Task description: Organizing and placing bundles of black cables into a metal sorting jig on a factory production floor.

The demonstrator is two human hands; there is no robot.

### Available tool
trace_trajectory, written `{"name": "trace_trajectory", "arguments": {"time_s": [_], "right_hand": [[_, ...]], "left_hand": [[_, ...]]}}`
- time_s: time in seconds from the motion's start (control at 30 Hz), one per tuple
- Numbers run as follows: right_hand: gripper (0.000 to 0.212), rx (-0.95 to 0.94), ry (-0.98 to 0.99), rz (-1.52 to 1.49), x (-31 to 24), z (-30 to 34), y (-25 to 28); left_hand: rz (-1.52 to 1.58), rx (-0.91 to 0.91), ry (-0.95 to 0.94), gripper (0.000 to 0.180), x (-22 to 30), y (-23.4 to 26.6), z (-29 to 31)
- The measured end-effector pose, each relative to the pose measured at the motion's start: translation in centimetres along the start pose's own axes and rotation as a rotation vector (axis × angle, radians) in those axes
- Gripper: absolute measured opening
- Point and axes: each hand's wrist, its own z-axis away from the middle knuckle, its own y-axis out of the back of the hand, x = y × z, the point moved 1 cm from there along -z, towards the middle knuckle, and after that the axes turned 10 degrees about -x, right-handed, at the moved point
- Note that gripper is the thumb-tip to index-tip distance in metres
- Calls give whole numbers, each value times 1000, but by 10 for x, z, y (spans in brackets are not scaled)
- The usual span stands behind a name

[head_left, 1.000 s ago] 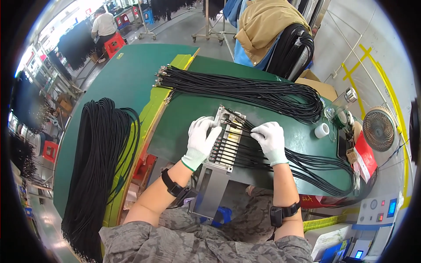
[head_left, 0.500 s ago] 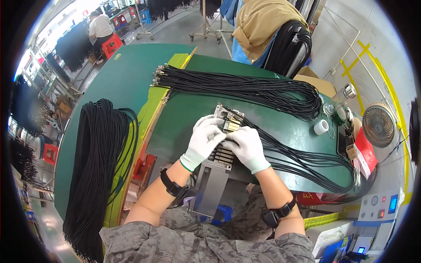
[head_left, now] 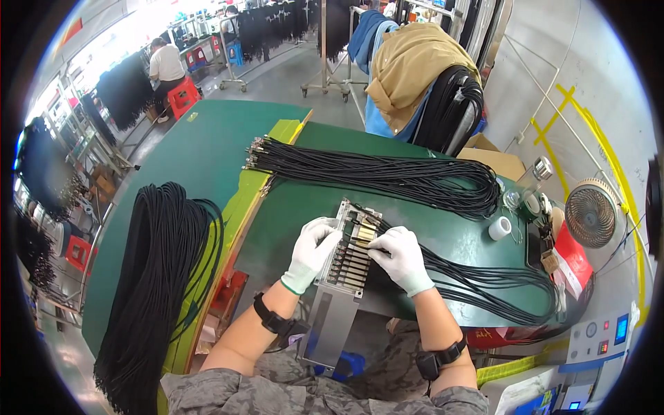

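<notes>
A metal fixture [head_left: 353, 289] with a row of parallel slots stands in front of me at the table's near edge, several black cable ends lying in its upper part. My left hand [head_left: 312, 254], white-gloved, is at the fixture's left side, its thumb and fingers slightly apart with nothing visible between them. On the other side, my gloved right hand [head_left: 401, 254] pinches a black cable at the slots; its fingers partly hide the cable's end. From the fixture, a bundle of black cables [head_left: 484, 277] runs right across the table and loops back.
A long bundle of black cables [head_left: 387, 173] lies across the back of the green table [head_left: 228, 131]. Another cable pile [head_left: 155, 270] hangs over the left side. A white spool [head_left: 499, 228], a fan [head_left: 593, 213] and a control box [head_left: 598, 332] are at right. A person [head_left: 166, 66] sits far left.
My two hands have moved apart: the left back to the fixture's left side, the right slightly right. More of the slots now shows. The view has tilted up a little.
</notes>
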Motion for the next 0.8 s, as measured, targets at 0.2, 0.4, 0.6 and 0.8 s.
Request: {"name": "trace_trajectory", "arguments": {"time_s": [0.2, 0.4, 0.6, 0.8], "right_hand": [[9, 7, -2, 90, -4, 1, 1], [9, -10, -60, 114, 1, 3, -6], [8, 1, -109, 119, 16, 1, 0], [6, -17, -109, 204, 17, 4, -8]], "left_hand": [[-237, -19, -114, 12, 5, 5, -3], [-522, 54, -164, 11, 2, 2, -5], [-343, 74, -56, 12, -7, 6, -10], [-439, 7, -27, 17, -5, 5, -6]]}}
